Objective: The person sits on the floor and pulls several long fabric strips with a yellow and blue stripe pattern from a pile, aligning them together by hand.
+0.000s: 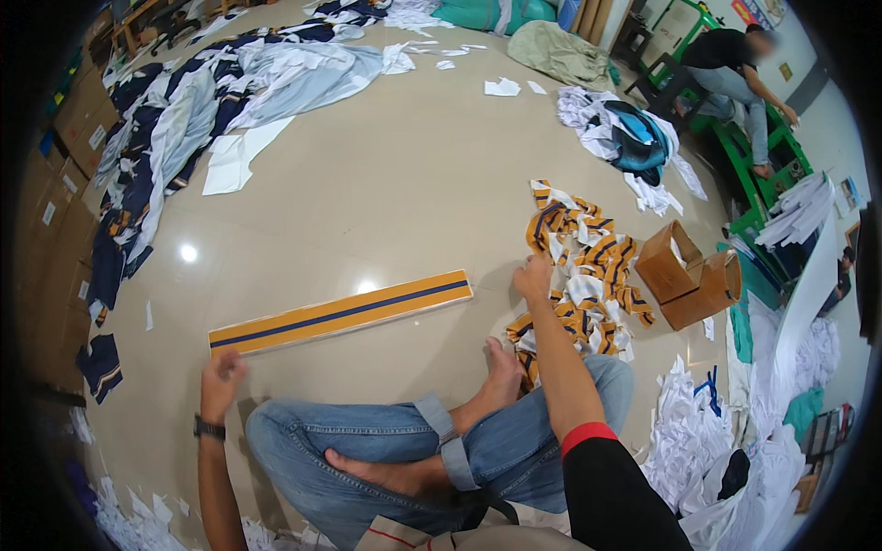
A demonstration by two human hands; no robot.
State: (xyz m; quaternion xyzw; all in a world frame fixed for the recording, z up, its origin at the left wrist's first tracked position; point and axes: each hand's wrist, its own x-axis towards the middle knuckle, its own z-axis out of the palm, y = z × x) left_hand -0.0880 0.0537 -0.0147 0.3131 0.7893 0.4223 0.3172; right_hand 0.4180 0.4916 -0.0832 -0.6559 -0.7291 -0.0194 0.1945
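Note:
A long stack of orange fabric strips [341, 311], each with a dark blue stripe and white edges, lies flat and slightly slanted on the floor. At its left end is my left hand [224, 379], a little blurred, with a dark watch on the wrist; whether it touches or grips the strip is unclear. My right hand [533, 277] is at the left edge of a tangled heap of orange, blue-striped fabric strips [592, 275]. Its fingers are curled by the heap, and what they hold is hidden.
A cut-open cardboard box [696, 296] stands right of the heap. White cloth scraps [689, 427] lie at the lower right. Navy and white fabric [165, 138] spreads along the left, beside stacked cartons [65, 227]. A person [730, 76] sits at the upper right.

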